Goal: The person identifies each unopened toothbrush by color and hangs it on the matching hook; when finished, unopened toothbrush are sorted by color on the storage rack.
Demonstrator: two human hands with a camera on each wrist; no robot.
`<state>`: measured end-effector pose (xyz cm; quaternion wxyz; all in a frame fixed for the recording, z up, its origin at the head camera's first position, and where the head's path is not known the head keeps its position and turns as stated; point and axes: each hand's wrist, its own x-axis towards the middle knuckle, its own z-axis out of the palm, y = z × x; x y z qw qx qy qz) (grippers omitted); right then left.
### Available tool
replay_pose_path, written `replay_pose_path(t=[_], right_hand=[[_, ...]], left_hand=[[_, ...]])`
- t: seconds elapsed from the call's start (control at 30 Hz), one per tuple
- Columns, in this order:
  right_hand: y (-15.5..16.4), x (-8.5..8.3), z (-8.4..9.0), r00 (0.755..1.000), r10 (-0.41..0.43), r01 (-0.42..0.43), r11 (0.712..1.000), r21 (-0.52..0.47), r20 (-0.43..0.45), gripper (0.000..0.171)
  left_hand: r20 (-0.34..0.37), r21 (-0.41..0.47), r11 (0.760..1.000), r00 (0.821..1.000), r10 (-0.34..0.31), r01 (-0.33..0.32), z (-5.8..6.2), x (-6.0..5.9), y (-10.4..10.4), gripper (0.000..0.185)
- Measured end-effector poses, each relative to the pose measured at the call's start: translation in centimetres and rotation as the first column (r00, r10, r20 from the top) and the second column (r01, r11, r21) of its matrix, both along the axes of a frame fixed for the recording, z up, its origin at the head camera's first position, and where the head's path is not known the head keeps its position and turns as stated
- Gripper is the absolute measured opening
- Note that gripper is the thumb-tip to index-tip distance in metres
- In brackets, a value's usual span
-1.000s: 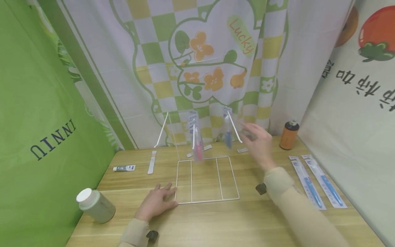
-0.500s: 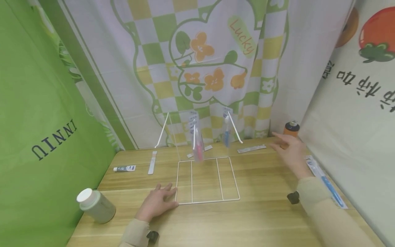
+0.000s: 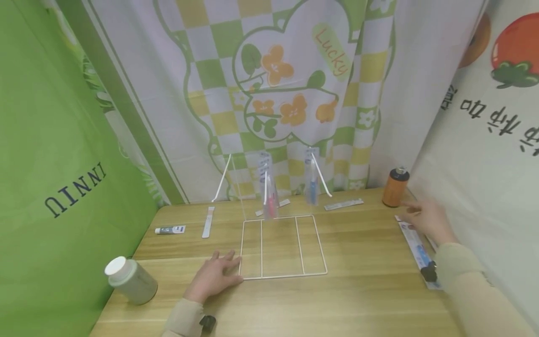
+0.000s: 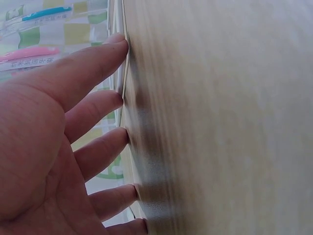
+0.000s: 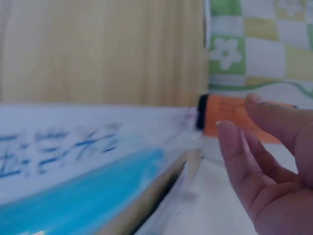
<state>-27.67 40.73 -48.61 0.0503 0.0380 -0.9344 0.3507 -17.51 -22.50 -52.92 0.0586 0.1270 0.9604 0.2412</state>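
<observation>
My left hand (image 3: 214, 275) rests its spread fingertips on the wooden table, touching the front left corner of a white wire display rack (image 3: 282, 276). From the rack's prongs hang a pink packaged toothbrush (image 3: 271, 206) and a blue packaged toothbrush (image 3: 313, 189). On the right, my right hand (image 3: 429, 221), blurred, hovers over the upper end of another blue packaged toothbrush (image 3: 418, 248) lying flat. In the right wrist view its thumb and fingers are apart, with nothing between them and the toothbrush pack (image 5: 88, 191) beside them. A second pack there is mostly hidden by the hand and sleeve.
An orange bottle (image 3: 396, 188) stands at the back right, just beyond the right hand. At left are a pale green jar (image 3: 134, 283) with a white lid, a toothpaste tube (image 3: 170, 230) and a flat slim packet (image 3: 208, 222). Another slim packet (image 3: 344, 204) lies behind the rack.
My right hand has moved from beside the hanging blue toothbrush, rightwards and toward me, to the packs on the table. The hanging blue pack has swung slightly. The left hand stays put.
</observation>
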Motion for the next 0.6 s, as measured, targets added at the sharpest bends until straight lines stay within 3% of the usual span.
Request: replay_pose_path(t=[0.17,0.6], right_hand=[[0.9,-0.3,-1.1,0.997,0.014,-0.018,0.998,0.053,0.073,0.059],[2.5,-0.8,-1.3,0.997,0.021,-0.032,0.987,0.16,0.069,0.058]], left_hand=[[0.006,0.007,1.0,1.0,0.004,-0.004,-0.1,0.0,0.0,0.064],[-0.005,0.011,1.0,1.0,-0.004,0.004,0.0,0.0,0.0,0.065]])
